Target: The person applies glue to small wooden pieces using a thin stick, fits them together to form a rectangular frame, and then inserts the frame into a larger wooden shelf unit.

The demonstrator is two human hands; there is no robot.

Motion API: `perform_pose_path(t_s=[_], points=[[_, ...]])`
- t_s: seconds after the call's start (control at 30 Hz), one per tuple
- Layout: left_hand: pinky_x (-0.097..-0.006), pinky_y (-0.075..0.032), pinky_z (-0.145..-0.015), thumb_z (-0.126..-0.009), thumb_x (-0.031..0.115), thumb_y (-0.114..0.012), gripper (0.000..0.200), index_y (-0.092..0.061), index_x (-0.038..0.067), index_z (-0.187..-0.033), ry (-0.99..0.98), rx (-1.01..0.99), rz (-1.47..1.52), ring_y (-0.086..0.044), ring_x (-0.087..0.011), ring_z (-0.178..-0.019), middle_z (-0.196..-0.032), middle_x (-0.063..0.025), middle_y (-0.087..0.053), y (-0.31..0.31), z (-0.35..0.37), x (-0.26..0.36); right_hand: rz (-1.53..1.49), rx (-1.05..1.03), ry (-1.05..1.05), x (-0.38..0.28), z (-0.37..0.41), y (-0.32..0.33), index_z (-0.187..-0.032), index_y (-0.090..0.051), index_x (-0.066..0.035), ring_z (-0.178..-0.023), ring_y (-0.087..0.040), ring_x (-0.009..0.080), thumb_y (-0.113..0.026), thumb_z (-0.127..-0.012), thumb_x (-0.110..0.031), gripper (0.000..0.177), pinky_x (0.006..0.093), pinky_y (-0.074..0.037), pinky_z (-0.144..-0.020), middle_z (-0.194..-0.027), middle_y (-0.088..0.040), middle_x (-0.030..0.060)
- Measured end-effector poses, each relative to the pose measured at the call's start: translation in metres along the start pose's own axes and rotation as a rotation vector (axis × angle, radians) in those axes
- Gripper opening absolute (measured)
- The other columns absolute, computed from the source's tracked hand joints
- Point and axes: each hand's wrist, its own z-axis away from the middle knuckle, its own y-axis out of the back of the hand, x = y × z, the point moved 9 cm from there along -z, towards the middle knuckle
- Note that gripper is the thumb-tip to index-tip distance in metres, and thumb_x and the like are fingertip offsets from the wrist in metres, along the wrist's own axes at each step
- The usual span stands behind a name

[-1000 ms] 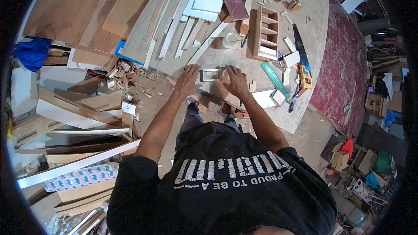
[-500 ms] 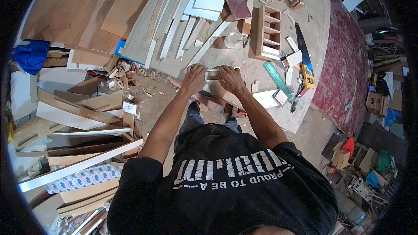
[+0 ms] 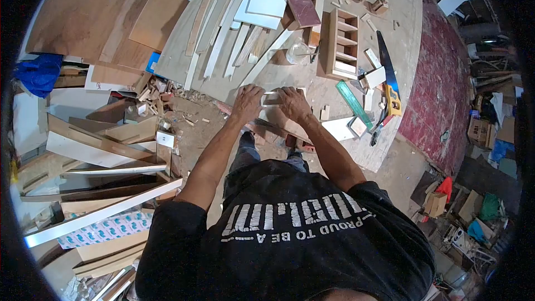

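At the near edge of the worktable (image 3: 214, 90), my left hand (image 3: 249, 101) is closed on the left end of a small wooden piece (image 3: 271, 98). My right hand (image 3: 293, 102) grips its right end, fingers curled over the top. The piece looks pale at its rim and brown in the middle, and both hands hide its ends. Right of my right hand lies a small wood block (image 3: 325, 112). Beyond the hands a clear container (image 3: 296, 53) stands on the table.
A wooden box with compartments (image 3: 344, 44), a green ruler (image 3: 354, 103), a handsaw (image 3: 393, 97) and a white-faced block (image 3: 357, 126) lie to the right. Long strips (image 3: 223, 28) and a dark red board (image 3: 301, 3) are farther back. Scrap boards (image 3: 100, 145) are piled at left.
Both hands and the small wooden piece have barely moved; the piece seems tilted slightly differently. The whole view has shifted a little.
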Motion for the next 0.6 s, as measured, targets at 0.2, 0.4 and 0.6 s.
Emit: perform_pose_path(t_s=[0.2,0.4,0.6], points=[[-0.0446,-0.035,-0.105,-0.073,0.019,-0.080,0.069,-0.049,0.004,-0.134,0.032,-0.095,-0.067,-0.047,-0.0293,-0.125,-0.130,-0.0117,-0.053,-0.010,0.002,-0.001,0.072,-0.073,-0.063,0.012,0.003,-0.019,-0.143,-0.039,-0.007,-0.129,-0.046,0.0319,-0.074,-0.080,-0.025,0.074,0.0525,-0.040,-0.101,-0.140,-0.047,0.0137],[-0.0538,-0.025,-0.116,-0.073,0.029,-0.081,0.103,-0.022,0.004,-0.154,0.167,-0.220,-0.063,-0.031,-0.0379,-0.141,-0.151,-0.0197,-0.036,0.000,0.006,0.009,-0.002,0.020,-0.187,0.002,0.056,0.036,-0.155,-0.023,-0.009,-0.137,-0.039,0.0337,-0.076,-0.078,-0.029,0.096,0.0532,-0.036,-0.107,-0.150,-0.037,0.0170],[-0.0526,-0.027,-0.114,-0.071,0.032,-0.082,0.102,-0.027,0.006,-0.153,0.109,-0.186,-0.224,-0.032,-0.0336,-0.141,-0.152,-0.0142,-0.036,-0.005,-0.008,0.038,-0.200,0.278,-0.342,0.042,0.178,0.056,-0.147,-0.038,-0.006,-0.132,-0.045,0.0344,-0.073,-0.082,-0.024,0.076,0.0518,-0.038,-0.103,-0.143,-0.045,0.0185]])
